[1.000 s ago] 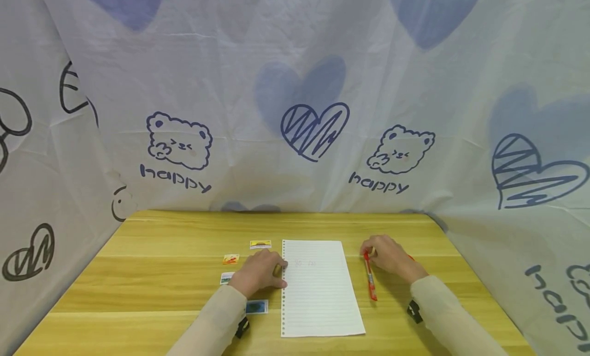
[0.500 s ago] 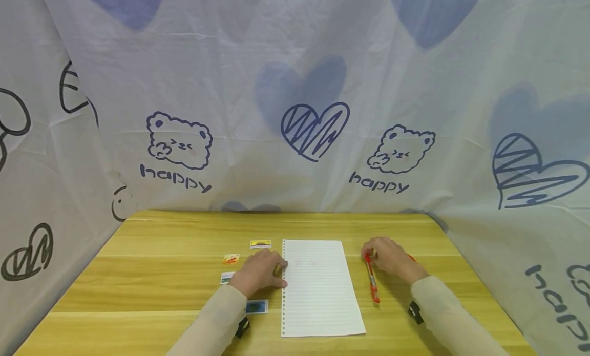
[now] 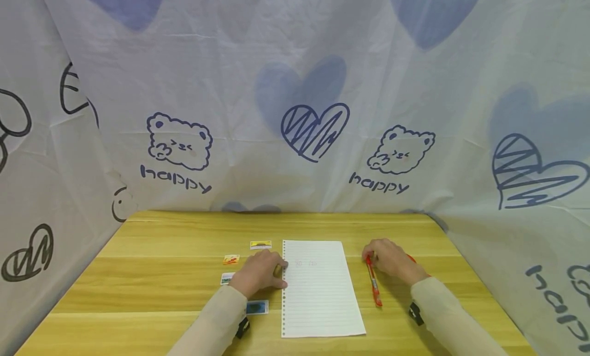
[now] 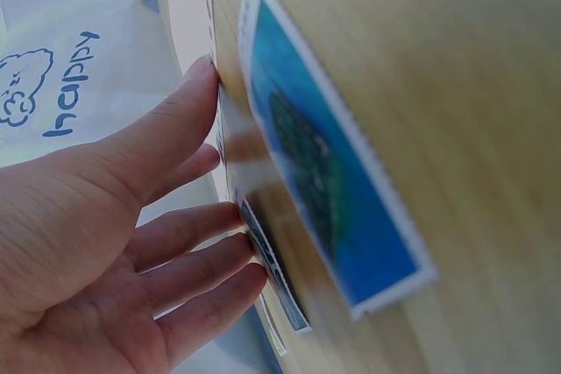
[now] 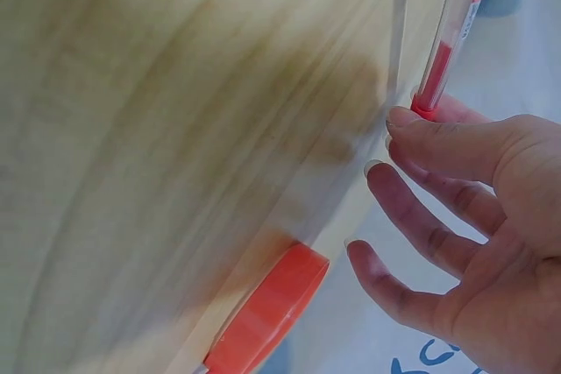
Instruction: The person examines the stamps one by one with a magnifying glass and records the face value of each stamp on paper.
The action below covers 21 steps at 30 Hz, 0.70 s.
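Observation:
My left hand (image 3: 260, 271) rests at the punched left edge of a lined sheet of paper (image 3: 322, 299), thumb and fingertips touching it. A stamp-like card with a blue picture (image 4: 320, 151) lies close beside the thumb in the left wrist view. My right hand (image 3: 389, 256) is to the right of the sheet. Its thumb and fingers pinch one end of a red pen (image 3: 374, 281) with a clear barrel, seen also in the right wrist view as a pen (image 5: 451, 37). Faint writing stands near the top of the sheet.
Small picture cards lie left of the sheet: a yellow one (image 3: 260, 245), a red-orange one (image 3: 231, 259) and a partly covered green one (image 3: 227, 278). A red curved object (image 5: 272, 308) lies beyond my right fingers. A printed cloth (image 3: 249, 141) hangs behind the wooden table (image 3: 152, 274).
My right hand has shifted slightly right and toward me. The pen's free end has moved the same way. My left hand and the paper have stayed in place.

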Each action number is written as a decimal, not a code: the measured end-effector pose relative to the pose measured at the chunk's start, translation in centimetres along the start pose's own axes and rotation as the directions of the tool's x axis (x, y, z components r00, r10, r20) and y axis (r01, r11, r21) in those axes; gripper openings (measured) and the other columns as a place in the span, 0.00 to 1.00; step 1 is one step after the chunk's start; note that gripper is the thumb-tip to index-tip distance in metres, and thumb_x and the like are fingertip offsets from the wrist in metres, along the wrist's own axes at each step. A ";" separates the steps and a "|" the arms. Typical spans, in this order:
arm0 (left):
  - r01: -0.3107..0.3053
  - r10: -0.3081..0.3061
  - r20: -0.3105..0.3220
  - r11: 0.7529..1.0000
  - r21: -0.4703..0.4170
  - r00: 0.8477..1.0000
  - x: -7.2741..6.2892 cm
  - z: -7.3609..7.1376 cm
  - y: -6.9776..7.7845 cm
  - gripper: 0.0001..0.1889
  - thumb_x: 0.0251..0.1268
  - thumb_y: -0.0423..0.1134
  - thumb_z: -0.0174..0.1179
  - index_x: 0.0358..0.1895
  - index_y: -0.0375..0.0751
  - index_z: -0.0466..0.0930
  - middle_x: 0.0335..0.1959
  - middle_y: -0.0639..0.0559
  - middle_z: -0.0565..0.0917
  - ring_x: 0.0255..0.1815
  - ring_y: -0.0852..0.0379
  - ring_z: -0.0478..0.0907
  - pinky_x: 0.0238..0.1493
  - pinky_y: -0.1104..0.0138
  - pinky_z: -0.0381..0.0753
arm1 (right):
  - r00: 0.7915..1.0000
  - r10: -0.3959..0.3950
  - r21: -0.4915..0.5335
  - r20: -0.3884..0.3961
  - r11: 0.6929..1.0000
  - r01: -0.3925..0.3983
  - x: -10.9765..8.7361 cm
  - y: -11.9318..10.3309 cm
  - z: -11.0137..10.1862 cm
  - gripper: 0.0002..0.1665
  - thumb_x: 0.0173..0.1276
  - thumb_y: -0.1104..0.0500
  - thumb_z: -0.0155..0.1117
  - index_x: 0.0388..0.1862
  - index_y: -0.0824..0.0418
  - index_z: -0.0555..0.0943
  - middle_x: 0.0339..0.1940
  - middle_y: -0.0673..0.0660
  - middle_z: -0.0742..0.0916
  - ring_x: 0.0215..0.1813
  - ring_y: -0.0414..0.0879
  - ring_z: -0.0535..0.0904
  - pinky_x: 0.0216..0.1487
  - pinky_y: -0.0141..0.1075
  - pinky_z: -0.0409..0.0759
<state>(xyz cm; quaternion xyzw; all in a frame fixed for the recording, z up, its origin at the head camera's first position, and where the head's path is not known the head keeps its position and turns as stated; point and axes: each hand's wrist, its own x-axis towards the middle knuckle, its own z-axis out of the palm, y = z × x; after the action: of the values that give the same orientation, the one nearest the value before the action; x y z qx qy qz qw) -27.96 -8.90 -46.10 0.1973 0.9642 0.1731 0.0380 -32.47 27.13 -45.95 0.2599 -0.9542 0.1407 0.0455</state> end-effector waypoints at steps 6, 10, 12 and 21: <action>-0.001 0.001 0.001 1.000 -0.001 1.000 0.0 0.1 0.0 0.27 0.53 0.48 0.79 0.57 0.43 0.88 0.58 0.45 0.88 0.37 0.56 0.72 0.40 0.61 0.75 | 1.000 0.029 -0.006 0.008 1.000 -0.029 -0.1 0.0 0.1 0.18 0.56 0.78 0.67 0.33 0.55 0.90 0.36 0.52 0.91 0.40 0.47 0.84 0.47 0.49 0.85; -0.001 0.001 0.001 1.000 -0.002 1.000 0.0 0.1 0.0 0.27 0.53 0.48 0.79 0.57 0.43 0.88 0.58 0.45 0.88 0.37 0.57 0.71 0.40 0.61 0.75 | 0.999 0.047 -0.012 0.014 0.999 -0.047 -0.1 -0.1 0.1 0.19 0.57 0.78 0.67 0.33 0.55 0.90 0.37 0.52 0.91 0.42 0.49 0.85 0.49 0.51 0.86; -0.003 0.003 0.000 1.000 -0.001 1.000 0.0 0.1 0.0 0.27 0.53 0.48 0.79 0.57 0.43 0.88 0.58 0.45 0.88 0.37 0.57 0.72 0.40 0.61 0.75 | 0.998 0.053 -0.015 0.018 0.999 -0.052 -0.2 -0.1 0.1 0.19 0.57 0.78 0.67 0.33 0.55 0.90 0.37 0.52 0.91 0.43 0.50 0.85 0.50 0.52 0.86; -0.002 0.002 0.002 1.000 -0.003 1.000 0.0 0.0 0.0 0.27 0.54 0.48 0.79 0.57 0.43 0.88 0.59 0.45 0.88 0.39 0.56 0.74 0.43 0.59 0.78 | 0.998 0.054 -0.030 0.030 0.998 -0.053 -0.2 -0.2 0.1 0.18 0.58 0.77 0.68 0.35 0.56 0.91 0.40 0.52 0.92 0.46 0.52 0.87 0.54 0.54 0.85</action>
<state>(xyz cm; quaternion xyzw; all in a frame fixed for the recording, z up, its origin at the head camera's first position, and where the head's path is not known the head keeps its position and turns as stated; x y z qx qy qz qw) -27.90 -8.88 -46.12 0.1984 0.9637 0.1742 0.0389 -32.22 27.02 -46.03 0.2360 -0.9633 0.1240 0.0306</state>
